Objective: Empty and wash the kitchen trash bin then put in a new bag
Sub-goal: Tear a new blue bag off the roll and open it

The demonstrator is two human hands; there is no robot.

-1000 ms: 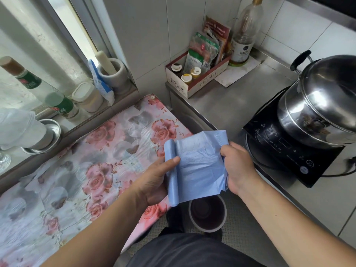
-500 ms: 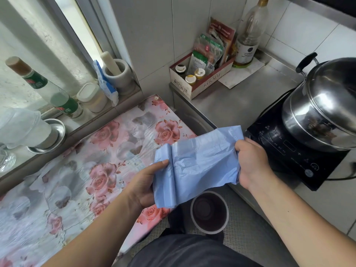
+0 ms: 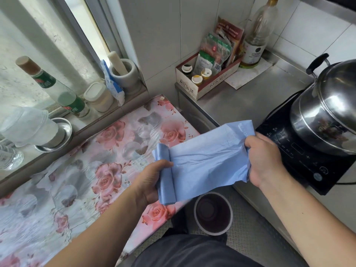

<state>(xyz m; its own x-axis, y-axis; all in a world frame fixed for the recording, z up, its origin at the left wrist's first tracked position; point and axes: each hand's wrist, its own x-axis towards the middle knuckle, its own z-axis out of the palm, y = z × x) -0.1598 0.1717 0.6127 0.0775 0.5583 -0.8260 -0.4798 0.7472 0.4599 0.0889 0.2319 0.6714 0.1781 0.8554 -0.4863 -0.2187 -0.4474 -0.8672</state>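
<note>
**Bag roll, blue, held over kitchen floor**

Surface and room: steel counter point(image 3: 237, 105) at right, white tiled wall behind it. On it, far, a cardboard box point(image 3: 204, 81) of packets and small bottles, with a tall clear bottle point(image 3: 257, 33) just beside. At right, a black induction hob point(image 3: 300, 157) bearing a lidded steel pot point(image 3: 327, 116). At left, a table under a rose-print plastic cover point(image 3: 81, 166); beyond it a window sill with a stone mortar and pestle point(image 3: 125, 74), a white lidded jar point(image 3: 99, 96), green-labelled bottles point(image 3: 57, 87) and a steel dish point(image 3: 57, 133). Patterned floor near, between the two.

Change from half a second before: the hands stand a little further apart, and more sheet is drawn out between them.

Task items: bag roll point(image 3: 166, 176), pale blue thin plastic, creased, its unrolled sheet point(image 3: 210, 157) stretched toward the right. Left hand point(image 3: 152, 180) grips the rolled part, thumb on top. Right hand point(image 3: 264, 158) clenches the sheet's bunched free edge. Trash bin point(image 3: 212, 212), round, pale rim, dark inside, unlined, stands on the floor directly below the sheet.
</note>
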